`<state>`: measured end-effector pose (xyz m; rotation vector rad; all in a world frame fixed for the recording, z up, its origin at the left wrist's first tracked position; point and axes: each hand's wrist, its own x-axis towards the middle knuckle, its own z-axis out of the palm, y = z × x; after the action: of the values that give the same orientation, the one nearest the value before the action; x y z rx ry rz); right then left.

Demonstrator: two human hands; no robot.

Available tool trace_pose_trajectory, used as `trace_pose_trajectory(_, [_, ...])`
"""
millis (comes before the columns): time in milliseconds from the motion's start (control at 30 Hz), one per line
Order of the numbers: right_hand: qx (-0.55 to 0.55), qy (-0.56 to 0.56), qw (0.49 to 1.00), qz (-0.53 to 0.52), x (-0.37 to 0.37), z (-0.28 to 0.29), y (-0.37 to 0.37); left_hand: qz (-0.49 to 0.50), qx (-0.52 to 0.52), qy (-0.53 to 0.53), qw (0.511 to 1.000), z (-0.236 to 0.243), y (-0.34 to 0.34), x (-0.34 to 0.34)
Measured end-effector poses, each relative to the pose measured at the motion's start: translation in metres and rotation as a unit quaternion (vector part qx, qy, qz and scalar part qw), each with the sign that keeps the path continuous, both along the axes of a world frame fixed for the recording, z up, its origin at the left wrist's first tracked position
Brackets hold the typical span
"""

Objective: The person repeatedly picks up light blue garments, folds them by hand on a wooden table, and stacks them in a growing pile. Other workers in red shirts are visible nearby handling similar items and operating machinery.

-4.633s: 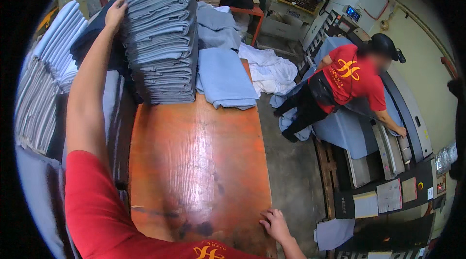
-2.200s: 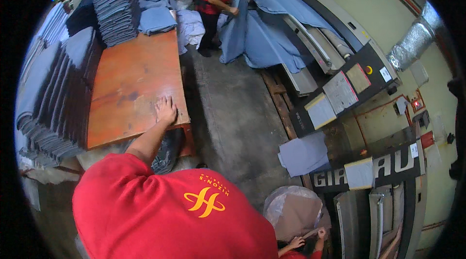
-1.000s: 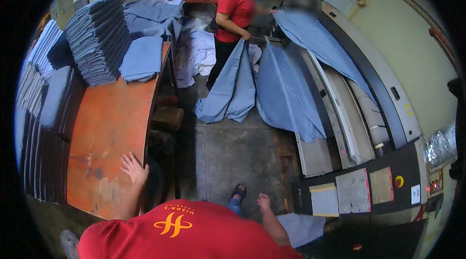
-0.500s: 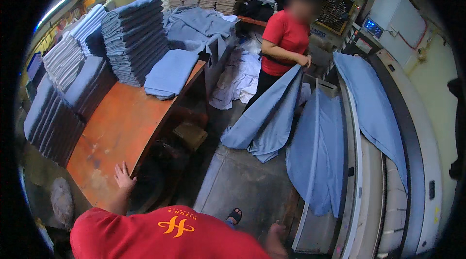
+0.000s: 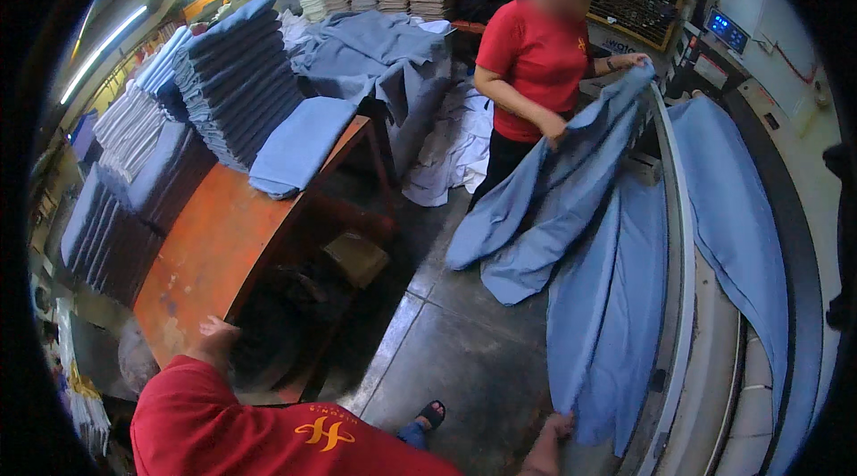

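My left hand [image 5: 217, 333] rests on the near edge of the orange table [image 5: 192, 263], fingers stretched out and nothing held. Low on the right, my right hand [image 5: 559, 425] meets the lower left edge of a blue sheet [image 5: 600, 324] hanging down the front of a long machine. Its fingers look closed on that edge, though they are small in the picture. A co-worker [image 5: 536, 74] in a red shirt faces the machine across from me, holding up another blue sheet [image 5: 544, 217] with two hands. A third blue sheet [image 5: 728, 172] lies along the machine's top.
Tall stacks of folded blue cloth [image 5: 234, 83] and white cloth [image 5: 134, 137] stand on the table's far side. A folded blue piece [image 5: 303, 144] lies at its corner. A cardboard box [image 5: 355, 260] sits below. White cloth [image 5: 455, 141] heaps behind the co-worker. The machine [image 5: 683, 297] lines the right.
My right hand has moved right, onto the hanging sheet's edge. The co-worker has raised and spread the held sheet toward the machine. The view has shifted; my left hand stays at the table edge.
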<state>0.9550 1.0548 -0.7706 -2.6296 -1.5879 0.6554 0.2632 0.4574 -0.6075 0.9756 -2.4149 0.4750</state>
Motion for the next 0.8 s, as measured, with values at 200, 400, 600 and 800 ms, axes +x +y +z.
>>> trace_pose_trajectory(200, [0.098,0.058,0.993,-0.028,0.026,0.005,0.002,0.017,0.070,-0.240,0.968,-0.002,0.008,0.012])
trace_pose_trajectory(400, [0.126,0.079,0.957,0.247,-0.002,-0.034,-0.042,0.020,0.082,-0.224,0.971,0.028,0.033,0.028])
trace_pose_trajectory(600, [0.040,0.133,0.958,0.250,-0.105,-0.014,-0.203,-0.040,0.128,-0.315,0.940,0.078,0.055,0.062])
trace_pose_trajectory(800, [0.049,0.170,0.950,0.259,-0.123,0.091,-0.324,-0.219,0.127,-0.348,0.903,0.090,0.031,0.078])
